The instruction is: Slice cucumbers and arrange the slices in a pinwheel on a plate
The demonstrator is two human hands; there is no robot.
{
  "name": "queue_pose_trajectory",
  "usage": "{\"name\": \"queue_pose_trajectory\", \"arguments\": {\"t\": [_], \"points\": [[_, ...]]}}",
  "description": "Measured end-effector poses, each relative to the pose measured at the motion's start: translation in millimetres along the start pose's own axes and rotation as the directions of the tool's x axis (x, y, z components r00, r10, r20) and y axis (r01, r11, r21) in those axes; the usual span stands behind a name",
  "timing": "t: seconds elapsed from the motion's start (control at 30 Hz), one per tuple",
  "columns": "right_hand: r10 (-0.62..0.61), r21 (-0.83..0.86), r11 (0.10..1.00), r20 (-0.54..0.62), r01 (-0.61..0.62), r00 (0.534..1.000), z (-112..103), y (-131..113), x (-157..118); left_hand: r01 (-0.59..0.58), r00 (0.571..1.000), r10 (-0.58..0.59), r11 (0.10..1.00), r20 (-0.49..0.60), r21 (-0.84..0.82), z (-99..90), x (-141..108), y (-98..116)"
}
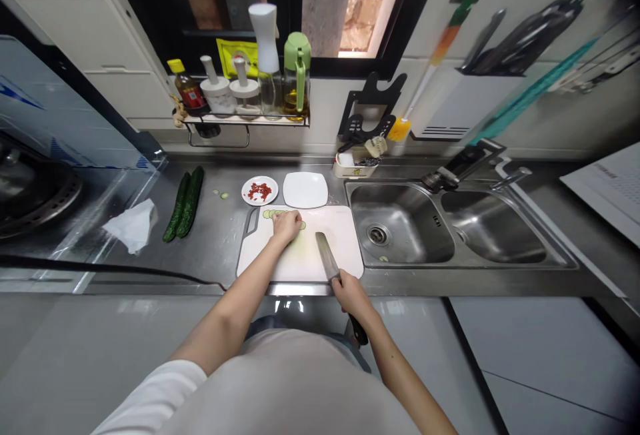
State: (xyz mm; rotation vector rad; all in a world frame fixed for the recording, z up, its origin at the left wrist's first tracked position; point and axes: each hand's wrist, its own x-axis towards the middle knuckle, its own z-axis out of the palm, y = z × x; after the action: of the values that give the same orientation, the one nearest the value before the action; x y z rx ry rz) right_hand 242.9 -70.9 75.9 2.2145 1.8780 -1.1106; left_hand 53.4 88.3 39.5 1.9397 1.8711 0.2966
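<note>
On the white cutting board (325,265), my left hand (287,227) rests with curled fingers closed over cucumber slices, mostly hidden under it. One pale green slice (303,225) shows at its right side. Behind the hand, a row of cucumber slices (273,213) lies along the board's far edge. My right hand (351,293) grips the black handle of a kitchen knife (327,254). The blade slants up and left over the right half of the board, apart from the slices.
Behind the board stand a small plate of chopped red pieces (259,191) and a white square plate (305,189). Two whole cucumbers (185,205) and a crumpled tissue (133,225) lie left. A double sink (405,221) adjoins the board's right. A condiment rack (250,119) hangs behind.
</note>
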Motion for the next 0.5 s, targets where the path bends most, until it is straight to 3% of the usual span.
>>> {"name": "queue_pose_trajectory", "arguments": {"t": [0.23, 0.5], "points": [[-0.004, 0.007, 1.000, -0.020, 0.004, 1.000, -3, 6, 2, 0.008, 0.998, -0.005, 0.998, -0.062, 0.057, 1.7, 26, 1], [0.012, 0.009, 1.000, -0.014, -0.011, 1.000, -4, 4, 7, 0.009, 0.998, -0.005, 0.997, -0.057, 0.072, 6.8, 36, -4]]}}
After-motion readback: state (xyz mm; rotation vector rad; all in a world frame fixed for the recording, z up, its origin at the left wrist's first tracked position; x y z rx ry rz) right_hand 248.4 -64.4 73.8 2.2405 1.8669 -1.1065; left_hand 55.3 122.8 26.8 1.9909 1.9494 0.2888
